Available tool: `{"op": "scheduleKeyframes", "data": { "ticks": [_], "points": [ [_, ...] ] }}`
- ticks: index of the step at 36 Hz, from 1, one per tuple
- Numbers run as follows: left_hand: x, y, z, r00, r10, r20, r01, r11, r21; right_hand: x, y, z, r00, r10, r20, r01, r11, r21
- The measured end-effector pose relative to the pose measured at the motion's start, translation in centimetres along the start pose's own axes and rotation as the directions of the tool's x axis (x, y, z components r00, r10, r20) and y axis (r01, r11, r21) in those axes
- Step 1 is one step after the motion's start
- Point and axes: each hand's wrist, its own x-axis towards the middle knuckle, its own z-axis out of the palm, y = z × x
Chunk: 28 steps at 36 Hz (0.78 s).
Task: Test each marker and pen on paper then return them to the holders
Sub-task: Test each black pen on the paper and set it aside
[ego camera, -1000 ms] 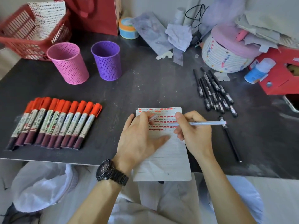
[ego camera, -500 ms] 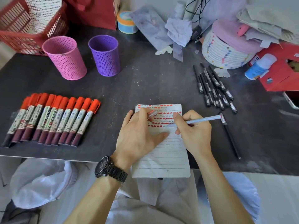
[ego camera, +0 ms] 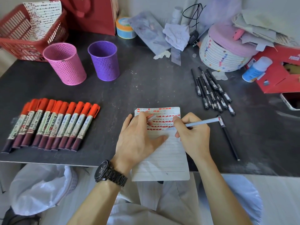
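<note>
A lined paper (ego camera: 162,159) with rows of red marks lies at the table's front edge. My left hand (ego camera: 138,140) rests flat on the sheet and pinches a translucent pen cap (ego camera: 151,118) between its fingers. In my right hand (ego camera: 193,137) is a light blue pen (ego camera: 201,122), gripped with its tip on the paper beside the lowest red row. Several red-capped markers (ego camera: 53,125) lie in a row at the left. Several black pens (ego camera: 211,90) lie in a bunch at the right. A pink holder (ego camera: 65,64) and a purple holder (ego camera: 103,60) stand behind, both with nothing visible inside.
One black pen (ego camera: 228,138) lies alone right of my right hand. A red basket (ego camera: 19,38) and a red bag (ego camera: 94,15) stand at the back left. A white woven basket (ego camera: 217,57), a red box (ego camera: 279,73) and a phone (ego camera: 292,101) crowd the right side.
My right hand has tilted the pen's back end upward slightly while the tip stays on the paper. My left hand has kept its place on the sheet.
</note>
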Motion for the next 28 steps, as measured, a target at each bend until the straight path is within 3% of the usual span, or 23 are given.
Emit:
{"op": "scheduleKeyframes", "data": {
  "ticks": [16, 22, 25, 28],
  "points": [
    [-0.1, 0.1, -0.1, 1.000, 0.006, 0.008, -0.006, 1.000, 0.007, -0.1, -0.3, -0.1, 0.999, 0.041, -0.017, -0.040, 0.999, 0.010],
    [-0.1, 0.2, -0.4, 0.999, 0.025, 0.033, -0.024, 0.999, -0.020, 0.1, -1.0, -0.8, 0.976, 0.182, -0.116, -0.139, 0.940, 0.311],
    [-0.2, 0.5, -0.6, 0.999, 0.017, 0.040, -0.015, 0.998, -0.055, 0.2, -1.2, -1.3, 0.975, 0.220, -0.011, -0.186, 0.847, 0.499],
    [-0.2, 0.7, -0.7, 0.999, 0.024, 0.035, -0.021, 0.996, -0.090, 0.2, -1.2, -1.8, 0.982, 0.171, 0.084, -0.189, 0.810, 0.556]
  ]
}}
